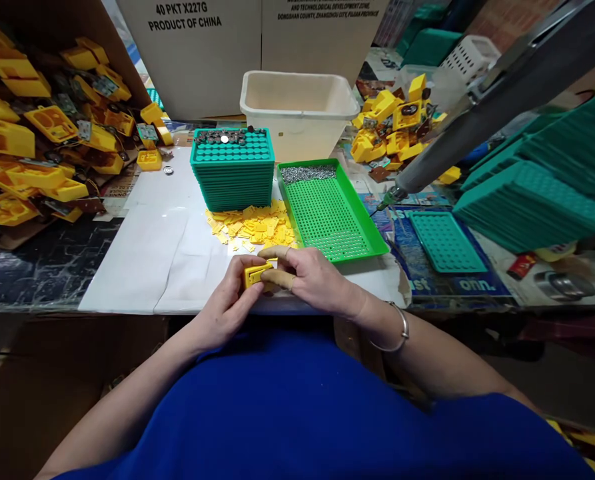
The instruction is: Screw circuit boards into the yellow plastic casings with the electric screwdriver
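Note:
My left hand [227, 300] is closed around a small yellow plastic case [256, 275] at the table's front edge. From the other side, the thumb and forefinger of my right hand [310, 277] pinch at the same case; pale finger covers are on those fingers. Whether a smaller part sits between them is hidden. Just beyond my hands lies a heap of flat yellow plastic pieces [257, 225]. To its right is a green tray [347, 223], its holes partly filled, with small metal screws [310, 175] piled at the far end.
A stack of teal trays [232, 180] bears dark round parts on top. Behind stands a cream bin [297, 130]. An electric screwdriver [417, 163] slants in from the upper right. Yellow cases fill a carton [42, 143] at left and form a pile [397, 123] at right.

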